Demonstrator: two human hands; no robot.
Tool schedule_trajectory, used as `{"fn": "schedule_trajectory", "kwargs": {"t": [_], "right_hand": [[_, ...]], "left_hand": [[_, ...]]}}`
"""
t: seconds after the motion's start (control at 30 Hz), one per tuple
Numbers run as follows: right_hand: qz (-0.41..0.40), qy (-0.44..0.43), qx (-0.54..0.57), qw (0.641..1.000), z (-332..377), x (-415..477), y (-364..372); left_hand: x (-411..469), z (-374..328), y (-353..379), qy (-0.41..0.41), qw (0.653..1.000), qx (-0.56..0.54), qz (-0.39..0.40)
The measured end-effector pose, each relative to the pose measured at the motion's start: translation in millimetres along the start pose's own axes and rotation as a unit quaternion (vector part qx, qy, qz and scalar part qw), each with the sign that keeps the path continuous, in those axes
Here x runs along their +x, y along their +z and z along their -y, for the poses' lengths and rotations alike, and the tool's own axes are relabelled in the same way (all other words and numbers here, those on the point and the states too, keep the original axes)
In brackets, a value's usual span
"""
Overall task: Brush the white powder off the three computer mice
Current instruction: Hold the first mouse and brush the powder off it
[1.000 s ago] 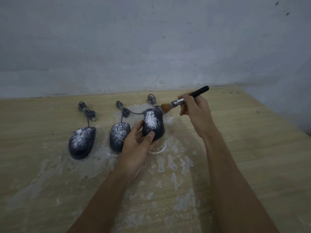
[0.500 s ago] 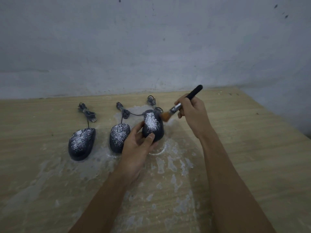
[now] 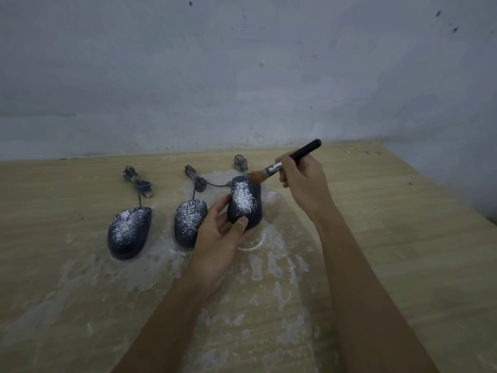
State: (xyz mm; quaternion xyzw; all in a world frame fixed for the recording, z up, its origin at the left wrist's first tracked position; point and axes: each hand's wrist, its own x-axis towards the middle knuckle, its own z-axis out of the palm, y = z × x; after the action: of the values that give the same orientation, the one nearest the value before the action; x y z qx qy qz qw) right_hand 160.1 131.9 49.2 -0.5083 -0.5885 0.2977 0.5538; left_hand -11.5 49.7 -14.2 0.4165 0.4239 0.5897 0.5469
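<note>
Powdered left mouse (image 3: 129, 232) and middle mouse (image 3: 189, 223) lie flat; right mouse (image 3: 244, 203) raised.

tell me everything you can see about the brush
The brush has a black handle, a silvery ferrule and orange-brown bristles. The right hand grips its handle beside the ferrule. It slants, handle end up and right, bristles at the front tip of the powdered rightmost mouse; contact is unclear.

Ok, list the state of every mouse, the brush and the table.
Left mouse: lies on the table, powdered on top.
Middle mouse: lies on the table, powdered on top.
Right mouse: gripped by the left hand, powdered on top.
Brush: held in the right hand, bristles at the right mouse's front end.
Table: smeared with white powder.
</note>
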Motion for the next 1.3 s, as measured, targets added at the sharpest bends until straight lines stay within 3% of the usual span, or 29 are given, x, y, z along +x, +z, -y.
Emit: {"fn": "schedule_trajectory", "kwargs": {"t": [0.07,0.17,0.27,0.33,0.4,0.53,0.7,0.83,0.97,1.07,1.13,1.23,1.3], "right_hand": [[-0.029,-0.006,-0.034,0.999,-2,0,0],[-0.013,0.006,0.056,0.998,3,2,-1],[-0.017,-0.027,-0.023,0.999,3,1,3],[-0.040,-0.025,-0.015,0.999,4,0,6],[-0.018,-0.014,0.033,0.999,8,0,8],[0.016,-0.030,-0.039,0.999,6,-4,15],[-0.010,-0.005,0.089,0.996,8,-4,17],[0.011,-0.044,-0.026,0.999,4,-5,20],[0.022,-0.020,0.112,0.993,6,-3,16],[0.074,-0.040,0.012,0.996,5,-2,18],[0.046,-0.058,-0.038,0.997,3,-3,23],[-0.006,-0.043,0.054,0.998,7,-3,20],[0.034,-0.036,0.078,0.996,6,0,15]], "left_hand": [[0,0,0,0.002,1.000,0.006,-0.001],[-1,-2,1,0.004,1.000,0.018,-0.002],[-2,-2,1,0.005,0.999,0.035,-0.004],[-3,-3,1,0.006,0.999,0.040,-0.003],[-3,-3,1,0.008,0.999,0.040,-0.002],[-4,-4,1,0.008,0.999,0.045,-0.001],[-4,-3,1,0.003,0.999,0.047,-0.002],[-4,-3,2,0.001,0.999,0.052,-0.002],[-4,-3,1,0.001,0.998,0.055,-0.001],[-4,-3,1,-0.001,0.998,0.055,0.001],[-4,-3,1,-0.001,0.998,0.055,-0.001],[-4,-3,1,0.000,0.999,0.053,0.000],[-4,-3,2,0.000,0.999,0.053,0.000]]}}
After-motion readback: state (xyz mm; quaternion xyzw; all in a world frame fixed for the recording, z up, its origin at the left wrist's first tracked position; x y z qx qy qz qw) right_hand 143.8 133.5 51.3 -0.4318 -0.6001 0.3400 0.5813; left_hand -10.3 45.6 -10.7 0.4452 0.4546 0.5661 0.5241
